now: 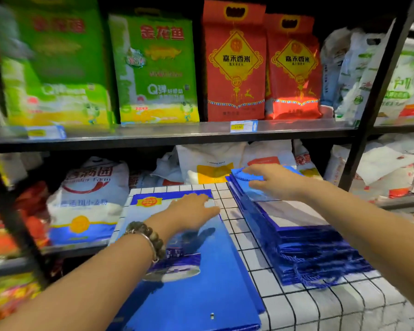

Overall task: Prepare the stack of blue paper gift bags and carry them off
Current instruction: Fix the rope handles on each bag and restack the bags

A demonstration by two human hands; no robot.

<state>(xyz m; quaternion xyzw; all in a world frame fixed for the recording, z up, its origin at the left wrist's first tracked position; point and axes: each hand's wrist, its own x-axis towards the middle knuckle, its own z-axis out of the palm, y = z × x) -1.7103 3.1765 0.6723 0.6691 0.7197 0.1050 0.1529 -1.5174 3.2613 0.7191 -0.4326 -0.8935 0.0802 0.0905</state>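
Left of the stack (296, 235), a loose bag (196, 283) is pressed by the flat left hand (191, 209), the stack by the flat right hand (270, 181); nothing seems lifted yet

Table (296, 304) in front, shelf rack (177, 136) right behind its far edge.
A single gift bag (201, 283) lies flat along the table's left side, with the left hand (191, 211) resting on its far end. To its right, with a gap between, sits the stack of gift bags (304, 235), the right hand (273, 181) on top at its far end. Rice packs (155, 68) stand on the rack's upper shelf and sacks (89, 199) sit on the one below.
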